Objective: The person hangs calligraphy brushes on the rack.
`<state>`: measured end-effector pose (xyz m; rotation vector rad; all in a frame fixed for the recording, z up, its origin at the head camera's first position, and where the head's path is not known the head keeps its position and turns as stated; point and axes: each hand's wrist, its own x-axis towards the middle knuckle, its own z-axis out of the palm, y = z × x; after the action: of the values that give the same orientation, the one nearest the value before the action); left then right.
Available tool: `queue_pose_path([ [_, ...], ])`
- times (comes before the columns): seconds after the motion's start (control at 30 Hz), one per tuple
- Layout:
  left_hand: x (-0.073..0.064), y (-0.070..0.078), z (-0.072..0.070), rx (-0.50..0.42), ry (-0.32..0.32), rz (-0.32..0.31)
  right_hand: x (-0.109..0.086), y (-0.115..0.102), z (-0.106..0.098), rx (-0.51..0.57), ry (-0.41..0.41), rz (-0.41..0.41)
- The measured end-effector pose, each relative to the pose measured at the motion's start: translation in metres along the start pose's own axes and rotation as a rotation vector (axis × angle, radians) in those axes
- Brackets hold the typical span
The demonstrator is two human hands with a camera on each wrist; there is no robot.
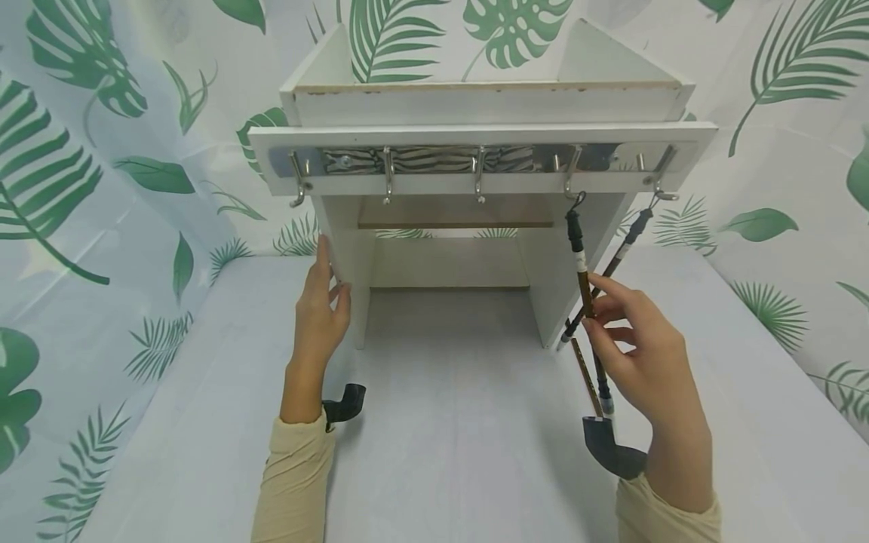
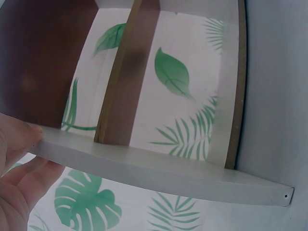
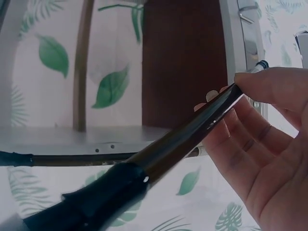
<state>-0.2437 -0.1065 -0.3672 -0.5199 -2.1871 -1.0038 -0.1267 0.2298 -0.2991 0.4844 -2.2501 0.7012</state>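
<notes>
A white wooden rack (image 1: pixel 489 182) with a row of metal hooks stands in front of me. My left hand (image 1: pixel 322 309) holds its left side panel (image 2: pixel 168 180), thumb and fingers on either side of the edge in the left wrist view. My right hand (image 1: pixel 641 351) pinches the brown shaft of a calligraphy brush (image 1: pixel 575 234) between thumb and fingers. The brush hangs tip down, its black cord loop at the second hook (image 1: pixel 573 172) from the right; whether it is fully over the hook, I cannot tell. Another brush (image 1: pixel 624 245) hangs slanted from the rightmost hook (image 1: pixel 664 170).
A thin brown stick (image 1: pixel 585 377) shows behind the held brush near the rack's right leg. Black wrist cameras (image 1: pixel 346 403) sit at both wrists. The pale tabletop (image 1: pixel 455 422) lies below, and a leaf-printed cloth (image 1: pixel 156 173) surrounds it.
</notes>
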Motion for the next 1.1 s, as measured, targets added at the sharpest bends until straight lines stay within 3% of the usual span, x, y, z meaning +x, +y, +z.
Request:
queue_pose_path([
  [1.1, -0.0002, -0.0041, 0.0014, 0.004, 0.017, 0.042, 0.0015, -0.0012, 0.0057, 0.04, 0.002, -0.008],
])
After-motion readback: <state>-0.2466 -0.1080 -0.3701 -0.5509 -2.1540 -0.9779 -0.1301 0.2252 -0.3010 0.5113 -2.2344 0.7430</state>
